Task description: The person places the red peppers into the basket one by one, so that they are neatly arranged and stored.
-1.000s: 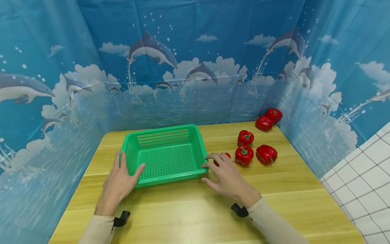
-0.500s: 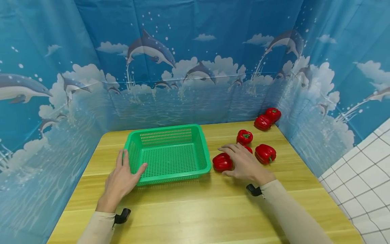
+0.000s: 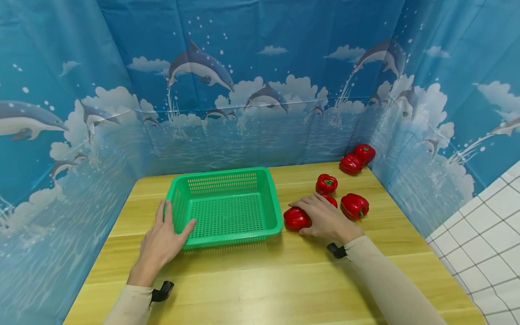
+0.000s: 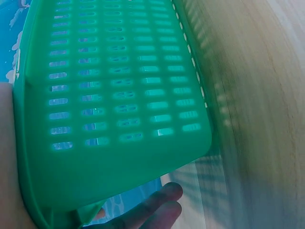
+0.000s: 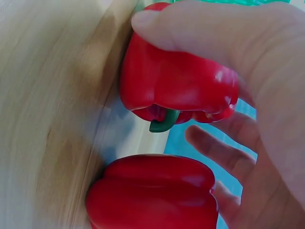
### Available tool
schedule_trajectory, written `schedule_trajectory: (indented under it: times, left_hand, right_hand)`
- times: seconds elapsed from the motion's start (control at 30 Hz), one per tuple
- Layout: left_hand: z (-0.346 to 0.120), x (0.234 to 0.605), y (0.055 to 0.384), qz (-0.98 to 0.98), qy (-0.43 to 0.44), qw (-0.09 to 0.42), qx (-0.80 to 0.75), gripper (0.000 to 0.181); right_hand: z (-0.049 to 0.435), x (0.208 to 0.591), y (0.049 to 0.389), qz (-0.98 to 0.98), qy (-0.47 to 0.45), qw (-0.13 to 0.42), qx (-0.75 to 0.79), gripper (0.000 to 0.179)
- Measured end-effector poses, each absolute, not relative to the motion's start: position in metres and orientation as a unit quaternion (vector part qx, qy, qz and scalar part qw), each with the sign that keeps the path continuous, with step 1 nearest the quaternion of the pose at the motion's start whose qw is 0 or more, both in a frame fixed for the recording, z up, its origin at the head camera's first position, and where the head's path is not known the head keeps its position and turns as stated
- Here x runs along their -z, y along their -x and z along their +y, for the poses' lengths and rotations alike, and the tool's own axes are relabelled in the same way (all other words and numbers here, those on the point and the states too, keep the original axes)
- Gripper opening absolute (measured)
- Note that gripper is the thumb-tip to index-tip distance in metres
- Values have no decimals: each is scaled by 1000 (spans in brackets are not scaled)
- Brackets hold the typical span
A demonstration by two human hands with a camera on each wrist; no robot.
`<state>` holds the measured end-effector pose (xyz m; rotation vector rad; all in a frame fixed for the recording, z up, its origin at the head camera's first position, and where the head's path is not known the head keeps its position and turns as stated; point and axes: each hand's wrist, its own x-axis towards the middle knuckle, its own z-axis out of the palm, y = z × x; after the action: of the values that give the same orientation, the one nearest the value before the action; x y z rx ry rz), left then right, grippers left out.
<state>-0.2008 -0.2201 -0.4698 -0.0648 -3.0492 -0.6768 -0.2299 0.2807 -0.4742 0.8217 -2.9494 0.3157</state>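
In the head view, my left hand (image 3: 160,243) holds the near left corner of a green plastic basket (image 3: 227,238), its thumb over the inner side and its fingers along the outer left wall. The left wrist view shows the basket's slotted wall (image 4: 119,167) close up, two fingertips past its corner. Just right of the basket, my right hand (image 3: 325,219) grips a red bell pepper (image 3: 296,218) on the table. In the right wrist view, the thumb lies across this pepper (image 5: 176,81), whose green stem shows. Another red pepper (image 5: 152,191) lies behind it, near the other fingers.
Behind the right hand is a partly hidden pepper (image 3: 331,201), with another pepper (image 3: 326,183) farther back. One pepper (image 3: 355,206) lies to the right. Two more peppers (image 3: 351,164) touch at the back right corner. A dolphin-print curtain (image 3: 243,131) borders the wooden table (image 3: 243,284).
My right hand has left the basket's right side and moved right onto the red bell pepper, closing round it. The basket has shifted slightly right; my left hand stays at its corner.
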Motion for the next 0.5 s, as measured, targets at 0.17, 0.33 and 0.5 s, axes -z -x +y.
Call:
schedule_trajectory:
  times: [0.17,0.33,0.5]
  left_hand:
    - [-221,472,201,-975,25,20,219,120]
    - [-221,472,202,-975,28,20,219,120]
    - [-220,473,203,-975,26,23,218,118]
  right_hand:
    - [280,478,232,-958,-268,36,-98,81]
    - [280,478,233,-959,-263,27,-97,81]
    - [279,477,235,-959,-264,30,-102,80]
